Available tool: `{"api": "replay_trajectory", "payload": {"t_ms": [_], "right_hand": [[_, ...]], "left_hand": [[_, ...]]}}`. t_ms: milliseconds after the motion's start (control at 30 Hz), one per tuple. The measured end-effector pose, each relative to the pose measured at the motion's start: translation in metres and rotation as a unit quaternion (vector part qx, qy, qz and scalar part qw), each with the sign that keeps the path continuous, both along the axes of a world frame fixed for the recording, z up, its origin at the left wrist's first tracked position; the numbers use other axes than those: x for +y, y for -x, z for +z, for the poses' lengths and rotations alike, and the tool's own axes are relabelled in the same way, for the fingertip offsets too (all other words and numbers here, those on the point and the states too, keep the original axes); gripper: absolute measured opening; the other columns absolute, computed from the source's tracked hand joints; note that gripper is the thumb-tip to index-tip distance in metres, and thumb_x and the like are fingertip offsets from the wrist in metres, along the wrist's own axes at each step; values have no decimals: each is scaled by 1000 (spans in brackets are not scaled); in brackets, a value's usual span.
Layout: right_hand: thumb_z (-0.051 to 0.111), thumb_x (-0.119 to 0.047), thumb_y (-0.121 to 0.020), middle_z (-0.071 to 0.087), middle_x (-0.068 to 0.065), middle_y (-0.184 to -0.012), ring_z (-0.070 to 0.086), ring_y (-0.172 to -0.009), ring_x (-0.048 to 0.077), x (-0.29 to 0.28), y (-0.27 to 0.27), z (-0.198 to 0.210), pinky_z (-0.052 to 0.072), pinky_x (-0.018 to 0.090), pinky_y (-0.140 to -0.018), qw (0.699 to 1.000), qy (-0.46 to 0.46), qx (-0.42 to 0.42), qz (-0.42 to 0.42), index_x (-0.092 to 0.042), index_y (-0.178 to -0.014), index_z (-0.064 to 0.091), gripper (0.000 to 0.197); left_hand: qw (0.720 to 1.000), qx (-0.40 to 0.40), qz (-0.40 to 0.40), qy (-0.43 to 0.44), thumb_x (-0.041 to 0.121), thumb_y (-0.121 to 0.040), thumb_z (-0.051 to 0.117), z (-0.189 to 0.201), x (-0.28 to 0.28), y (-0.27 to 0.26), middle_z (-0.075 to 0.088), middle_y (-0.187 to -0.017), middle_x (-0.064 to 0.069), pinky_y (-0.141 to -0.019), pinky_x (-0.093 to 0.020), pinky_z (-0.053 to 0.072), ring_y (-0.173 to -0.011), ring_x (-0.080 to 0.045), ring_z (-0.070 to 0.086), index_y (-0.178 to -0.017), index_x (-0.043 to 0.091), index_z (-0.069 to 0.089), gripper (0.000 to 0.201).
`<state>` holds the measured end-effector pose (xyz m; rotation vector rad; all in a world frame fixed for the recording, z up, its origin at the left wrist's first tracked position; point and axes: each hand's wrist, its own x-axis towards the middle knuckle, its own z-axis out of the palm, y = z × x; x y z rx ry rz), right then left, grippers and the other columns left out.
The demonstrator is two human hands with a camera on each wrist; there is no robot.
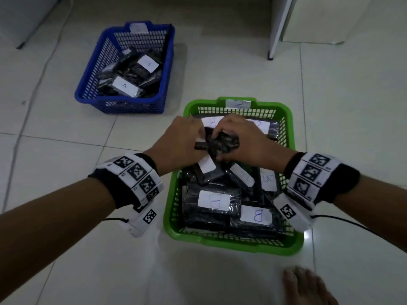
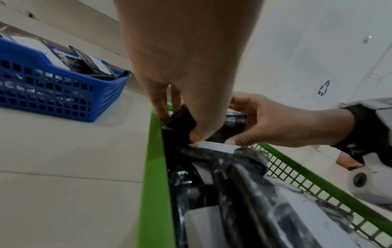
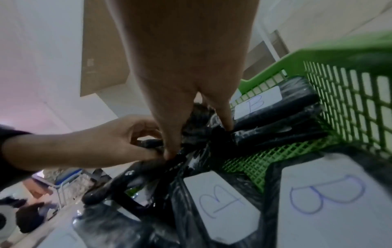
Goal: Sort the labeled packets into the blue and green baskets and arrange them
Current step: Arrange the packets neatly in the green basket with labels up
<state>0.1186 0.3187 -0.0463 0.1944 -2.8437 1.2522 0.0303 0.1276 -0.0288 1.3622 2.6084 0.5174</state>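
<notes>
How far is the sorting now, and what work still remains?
Mostly sorted, it seems. The blue basket holds packets, one labelled A; the green basket, tagged B, holds many B packets. No loose packets lie on the floor in view. Now the left hand and right hand grip black packets over the green basket. Remaining: the tilted packets there need arranging.
</notes>
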Motion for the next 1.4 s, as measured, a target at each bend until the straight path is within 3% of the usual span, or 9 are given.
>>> {"api": "replay_trajectory", "payload": {"t_ms": [100,200,333,433,633,833,1100,1200,1400], "right_hand": [[92,-35,-62,59,-14,-119,52,-108,-4,7,-7,7,37,4,-90,997,21,-65,31,-27,-124,61,70],[90,-29,-67,60,-19,-129,52,-120,-12,17,-12,21,37,4,-99,984,92,-144,42,-28,-135,52,77],[85,-19,-74,69,-14,-108,64,-103,-3,29,-13,30,51,26,-100,991,30,-127,28,-22,-102,69,33],[84,-16,-73,70,-9,-88,67,-82,4,42,-20,36,59,37,-84,986,-63,-153,17,-21,-84,69,19],[83,-72,-46,48,-6,-125,51,-113,20,32,-40,32,50,41,-95,838,-322,-409,164,-33,-131,44,102],[88,-49,-54,49,1,-118,53,-105,22,37,-44,27,53,41,-87,857,-346,-345,160,-29,-127,44,87],[80,-70,-49,52,-2,-114,54,-103,19,46,-42,24,53,40,-86,877,-351,-300,136,-28,-130,44,98],[76,-80,-43,47,-3,-134,51,-118,22,43,-48,19,47,41,-100,859,-374,-313,155,-34,-143,32,119],[82,-65,-47,46,2,-131,48,-116,24,46,-44,18,51,42,-94,886,-355,-265,135,-23,-138,43,108]], "left_hand": [[998,-25,32,37,52,-70,73,2,-1,-4,48,-96,-2,-64,-26,31,-86,-24,46,-96,13,47,53],[999,-30,-2,45,63,-74,68,4,4,-9,41,-130,-5,-82,-37,47,-111,-27,45,-128,17,39,76],[989,-25,-78,123,75,-87,49,0,15,-12,30,-160,5,-107,-46,44,-138,-25,37,-153,33,26,82],[981,-41,-96,165,72,-88,53,-7,18,-15,28,-159,5,-106,-47,46,-134,-25,40,-151,42,30,74],[977,-84,-112,159,50,-78,63,0,29,-18,38,-139,11,-91,-48,52,-117,-25,49,-125,37,41,53],[962,-9,-164,220,25,-87,57,9,40,-37,44,-136,8,-112,-77,14,-140,-24,29,-124,33,48,39],[925,118,-242,269,63,-80,5,10,47,-51,53,-132,7,-115,-70,9,-134,-30,35,-124,39,63,77],[906,156,-272,284,76,-83,11,9,51,-52,64,-113,16,-115,-70,0,-141,-28,33,-108,34,69,76],[895,166,-266,317,76,-90,30,-1,55,-53,63,-120,8,-112,-75,5,-135,-33,36,-130,30,53,65]]}}
